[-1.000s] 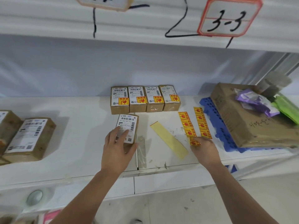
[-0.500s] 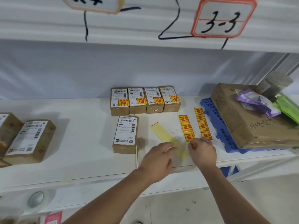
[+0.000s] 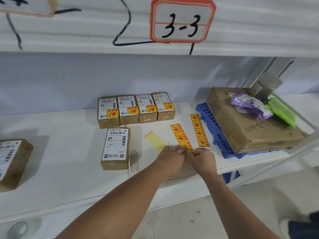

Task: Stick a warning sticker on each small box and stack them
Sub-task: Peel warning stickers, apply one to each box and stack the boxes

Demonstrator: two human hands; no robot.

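While the left hand (image 3: pixel 170 159) lay on the unstickered box (image 3: pixel 115 149) a second ago, it is now off the box and over at the right, meeting the right hand (image 3: pixel 202 159) at the near end of the sticker strip (image 3: pixel 180 137). The right hand has barely shifted from that spot.

- Grip: right thumb and forefinger pinch the near end of the strip. Left fingertips sit on the same end; pressing or pinching, I cannot tell because of blur.
- The unstickered box lies flat on the white shelf (image 3: pixel 60 152), left of the hands and apart from them, in the same place as before.
- Row of four stickered boxes (image 3: pixel 136 109) stands far of it, side by side, touching, each with a yellow-and-red sticker on its white label.
- Second sticker strip (image 3: pixel 199 131) lies just right of the first; a bare yellow backing strip (image 3: pixel 154 141) lies left of it, its near end under the left hand.

Writing: the tag (image 3: pixel 183 23) on the upper shelf edge reads "3-3" in a red border. Box labels carry barcodes and a QR code, and one line on the near box looks like "150-060-405-220". Sticker text is red characters, too small to read. The large carton (image 3: pixel 250 126) on the blue tray (image 3: pixel 212 125) has handwriting I cannot make out.

Hidden or cut off: another box (image 3: pixel 13 161) is cropped by the left edge. The sticker between the fingertips is covered. The purple packet (image 3: pixel 250 104) and green packet (image 3: pixel 281 112) on the carton are blurred.
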